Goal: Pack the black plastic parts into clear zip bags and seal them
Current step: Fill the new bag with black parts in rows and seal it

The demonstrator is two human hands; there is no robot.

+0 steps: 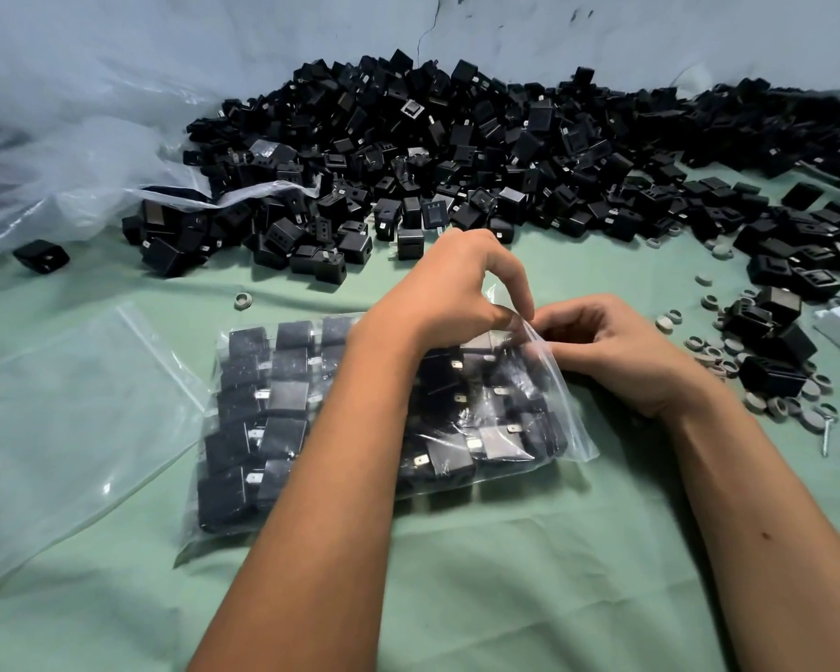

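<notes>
Clear zip bag (340, 429), packed with black plastic parts, lies on green surface (505, 574). Left hand (449, 288) and right hand (617, 351) pinch its open strip; sealing in hand. Next: press along strip.

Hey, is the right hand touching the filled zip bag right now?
Touching. In the head view, the right hand pinches the open edge of the filled zip bag, fingers curled onto the plastic beside the left hand.

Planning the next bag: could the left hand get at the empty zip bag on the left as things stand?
Probably yes, once it lets go. The left hand now pinches the filled bag at its zip edge, but the empty bag lies flat beside it on the cloth with nothing on it.
</notes>
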